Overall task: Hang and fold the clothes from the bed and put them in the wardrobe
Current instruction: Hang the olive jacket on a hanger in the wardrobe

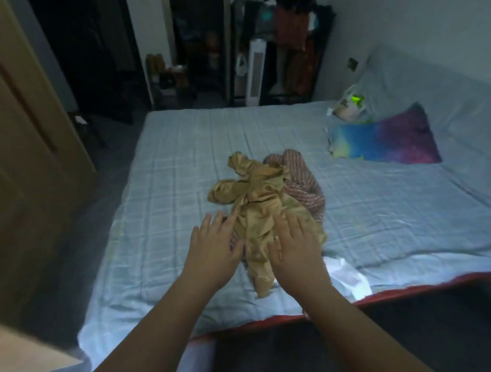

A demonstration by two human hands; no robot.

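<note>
Left hand (213, 247): grip spread, fingers straight, tips at the left edge of the gold satin garment (253, 197). Right hand (296, 249): grip spread, flat on its lower right part. Garment lies crumpled mid-bed (172, 150), atop a pink striped garment (308, 181). Multicoloured pillow (386, 139) well apart, right.

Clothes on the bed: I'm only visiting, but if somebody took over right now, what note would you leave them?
Left hand: open, fingers straight at the near left edge of the gold garment.
Right hand: open, flat on the same garment.
The gold garment lies crumpled on the bed, partly over a striped pink garment.
Done: neither piece looks folded or hung.
Left: fold or hang both, then put them away.
</note>
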